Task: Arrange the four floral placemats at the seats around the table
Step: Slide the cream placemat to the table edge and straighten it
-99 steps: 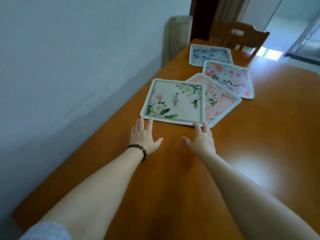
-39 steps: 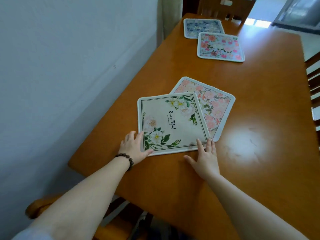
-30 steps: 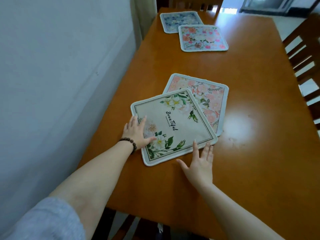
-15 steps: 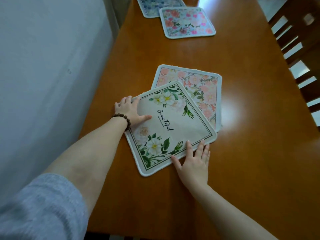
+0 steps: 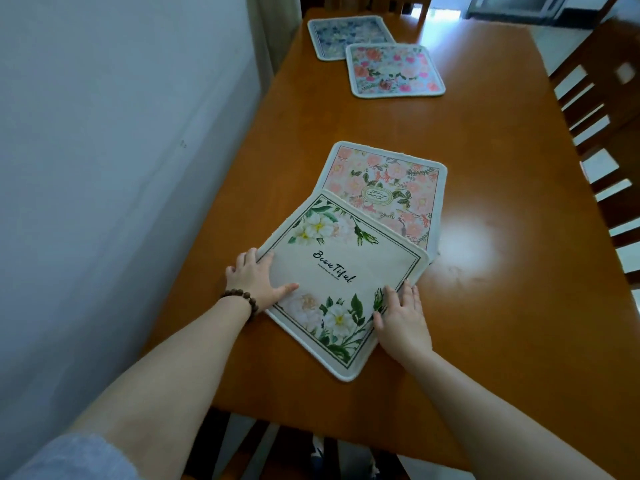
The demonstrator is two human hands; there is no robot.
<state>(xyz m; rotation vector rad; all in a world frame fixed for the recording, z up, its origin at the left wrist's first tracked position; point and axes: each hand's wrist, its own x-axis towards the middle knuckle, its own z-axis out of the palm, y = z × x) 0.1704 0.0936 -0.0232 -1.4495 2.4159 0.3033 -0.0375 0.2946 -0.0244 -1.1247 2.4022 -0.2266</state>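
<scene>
The cream placemat (image 5: pixel 339 271) with white flowers and the word "Beautiful" lies turned at an angle near the table's close end. Its far corner overlaps the peach floral placemat (image 5: pixel 384 181). My left hand (image 5: pixel 254 282) grips the cream mat's left edge, thumb on top. My right hand (image 5: pixel 401 320) rests flat with spread fingers on its right edge. A pink-flowered placemat (image 5: pixel 394 69) and a blue floral placemat (image 5: pixel 346 32) lie far up the table, slightly overlapping.
The orange-brown wooden table (image 5: pixel 502 306) runs along a pale wall (image 5: pixel 104 168) on the left. Wooden chairs (image 5: pixel 606 109) stand along the right side, and another chair (image 5: pixel 408 1) stands at the far end. The table's near edge is just below my forearms.
The cream placemat has slid toward the near end and turned clockwise under both hands, uncovering more of the peach mat. My view has shifted back and higher.
</scene>
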